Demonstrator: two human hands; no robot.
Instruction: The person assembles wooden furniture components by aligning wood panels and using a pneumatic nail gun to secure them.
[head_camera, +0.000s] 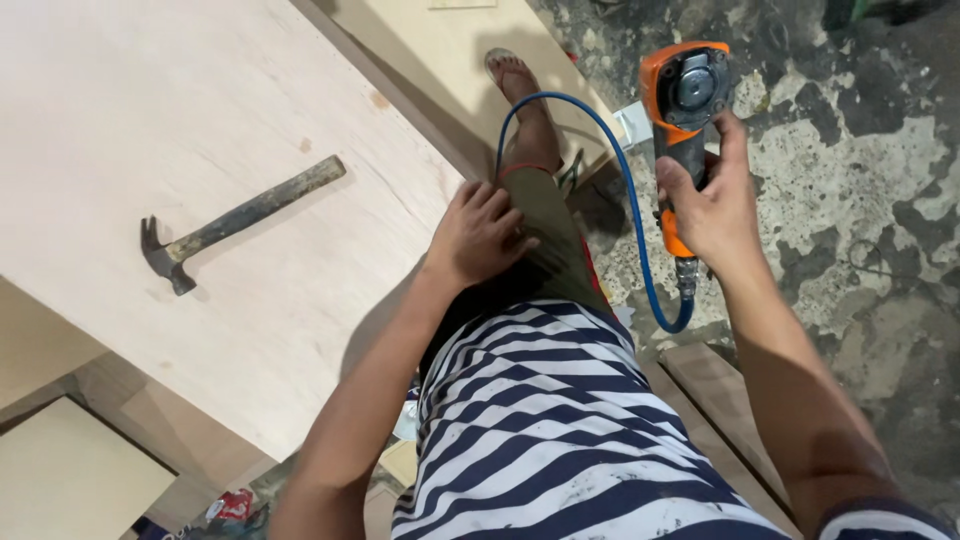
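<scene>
My right hand (712, 200) grips an orange and black air nail gun (683, 95), held upright above the floor. A blue air hose (632, 215) loops from the tool's base up over my leg. My left hand (478, 235) rests on my thigh, fingers pressed against my olive trousers (545, 205), holding nothing. A claw hammer (232, 222) with a worn wooden handle lies on the plywood sheet (150, 90) to my left, well apart from both hands.
My foot in a sandal (512, 72) rests on another plywood board (450, 50). Rough, patchy concrete floor (860, 200) lies to the right. Wooden planks (715, 390) sit by my right side. Smaller boards (70, 470) lie at lower left.
</scene>
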